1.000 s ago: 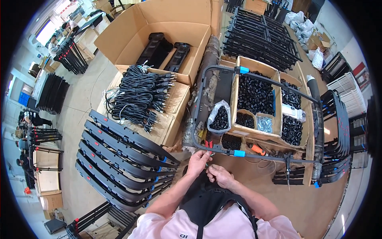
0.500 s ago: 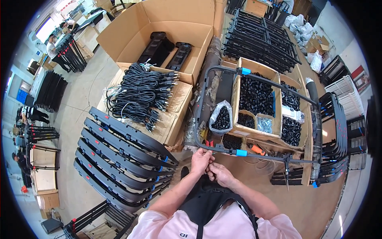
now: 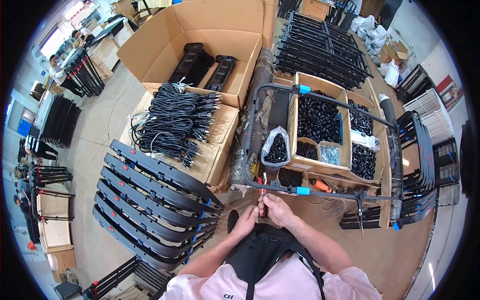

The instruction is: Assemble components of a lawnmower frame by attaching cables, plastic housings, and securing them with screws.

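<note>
A black tubular frame (image 3: 330, 194) with blue bands lies across the bench in front of me. At its near left corner sits a small red piece (image 3: 262, 186), with a thin white bit showing just above it. My right hand (image 3: 279, 211) is closed in a pinch just below this corner, beside the red piece. Lower and to the left, my left hand (image 3: 247, 220) is also closed, its fingertips almost against the right hand. Something small and pale shows between the hands, but I cannot make out its kind. The fingers hide most of it.
Behind the near bar stands a wooden box (image 3: 293, 125) of small black parts and screws, with a plastic bag (image 3: 276, 145) of black parts beside it. An orange-handled tool (image 3: 322, 185) lies nearby. Left are bundled black cables (image 3: 175, 117) and stacked curved black panels (image 3: 150, 197).
My left hand has come down and left, away from the frame's corner. My right hand has risen toward the corner. A white bit now shows by the red piece.
</note>
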Tool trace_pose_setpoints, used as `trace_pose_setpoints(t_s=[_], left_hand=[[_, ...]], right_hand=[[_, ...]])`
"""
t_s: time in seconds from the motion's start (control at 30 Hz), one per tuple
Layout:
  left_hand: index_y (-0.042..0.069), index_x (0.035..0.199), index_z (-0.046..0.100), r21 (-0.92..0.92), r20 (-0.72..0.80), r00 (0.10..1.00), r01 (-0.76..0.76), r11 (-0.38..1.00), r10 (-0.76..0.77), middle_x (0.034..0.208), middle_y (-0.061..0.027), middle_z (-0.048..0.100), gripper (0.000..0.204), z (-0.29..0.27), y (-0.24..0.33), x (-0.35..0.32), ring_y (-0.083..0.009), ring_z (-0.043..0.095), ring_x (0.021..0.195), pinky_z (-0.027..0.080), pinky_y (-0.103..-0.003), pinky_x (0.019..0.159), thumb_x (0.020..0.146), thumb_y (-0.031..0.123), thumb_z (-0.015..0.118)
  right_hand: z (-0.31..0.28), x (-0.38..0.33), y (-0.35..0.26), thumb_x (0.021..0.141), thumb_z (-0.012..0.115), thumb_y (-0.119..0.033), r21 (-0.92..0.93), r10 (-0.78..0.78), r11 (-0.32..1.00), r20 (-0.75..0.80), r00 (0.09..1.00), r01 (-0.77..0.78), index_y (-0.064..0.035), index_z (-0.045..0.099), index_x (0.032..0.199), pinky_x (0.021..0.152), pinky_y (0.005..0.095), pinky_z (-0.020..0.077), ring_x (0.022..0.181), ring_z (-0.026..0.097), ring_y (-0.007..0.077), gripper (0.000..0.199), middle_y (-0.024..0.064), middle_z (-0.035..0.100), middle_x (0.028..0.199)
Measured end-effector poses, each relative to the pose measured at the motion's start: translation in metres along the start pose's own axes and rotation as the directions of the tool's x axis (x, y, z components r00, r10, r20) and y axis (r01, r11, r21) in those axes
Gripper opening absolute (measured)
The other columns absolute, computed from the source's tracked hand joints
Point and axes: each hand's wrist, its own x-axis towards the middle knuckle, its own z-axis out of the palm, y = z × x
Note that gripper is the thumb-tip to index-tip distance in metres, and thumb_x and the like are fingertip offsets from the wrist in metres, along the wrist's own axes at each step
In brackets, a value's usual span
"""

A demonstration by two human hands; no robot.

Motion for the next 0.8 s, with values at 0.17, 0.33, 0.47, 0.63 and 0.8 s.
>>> trace_pose_setpoints(t_s=[0.17,0.33,0.47,0.63,0.8], left_hand=[[-0.001,0.115,0.062,0.157,0.152,0.940,-0.328,0.931,0.306,0.107,-0.0098,0.066,0.036,0.008,-0.014,-0.004,-0.0217,0.063,0.103,0.050,-0.037,0.096,0.114,0.032,0.048],[0.001,0.106,0.062,0.119,0.055,0.992,-0.119,0.986,0.113,0.092,-0.0079,0.066,0.038,0.001,-0.033,-0.004,-0.0219,0.064,0.088,0.053,-0.039,0.084,0.114,0.034,0.046],[0.003,0.102,0.063,0.130,-0.167,0.985,-0.015,0.991,0.037,0.083,-0.0098,0.062,0.038,-0.002,-0.019,-0.015,-0.0206,0.061,0.076,0.051,-0.037,0.075,0.114,0.035,0.046],[0.002,0.098,0.062,0.065,-0.301,0.954,0.039,0.997,-0.018,0.080,-0.0056,0.059,0.041,0.002,-0.029,-0.012,-0.0192,0.056,0.074,0.050,-0.036,0.075,0.115,0.035,0.043],[0.008,0.104,0.065,-0.333,-0.275,0.933,0.136,0.933,-0.234,0.080,0.0033,0.054,0.035,0.004,-0.030,-0.014,-0.0084,0.050,0.074,0.043,-0.027,0.066,0.115,0.035,0.045]], right_hand=[[0.003,0.006,-0.006,0.113,0.051,-0.027,0.023,0.028,0.999,-0.088,0.996,-0.026,-0.0049,0.066,0.117,0.077,0.0322,0.0532,0.082,0.062,0.0172,0.027,0.0042,0.068,0.094],[0.039,-0.011,-0.070,0.103,0.058,-0.031,-0.974,-0.131,0.216,-0.094,0.987,-0.064,-0.0047,0.073,0.119,0.084,0.0428,0.0572,0.097,0.073,0.0347,0.034,0.0200,0.076,0.102],[0.053,-0.009,-0.126,0.097,0.063,-0.037,-0.979,-0.301,0.201,-0.089,0.949,-0.028,-0.0087,0.079,0.108,0.090,0.0492,0.0559,0.098,0.072,0.0413,0.034,0.0207,0.076,0.103],[0.018,0.057,-0.134,0.100,0.062,-0.048,-0.959,-0.047,-0.043,-0.276,0.960,-0.278,-0.0043,0.080,0.105,0.090,0.0470,0.0549,0.098,0.073,0.0384,0.048,0.0213,0.077,0.098],[-0.017,0.098,-0.108,0.100,0.066,-0.050,-0.958,0.090,0.284,0.049,0.995,0.021,-0.0047,0.080,0.100,0.077,0.0405,0.0531,0.080,0.069,0.0221,0.048,0.0142,0.073,0.084]])
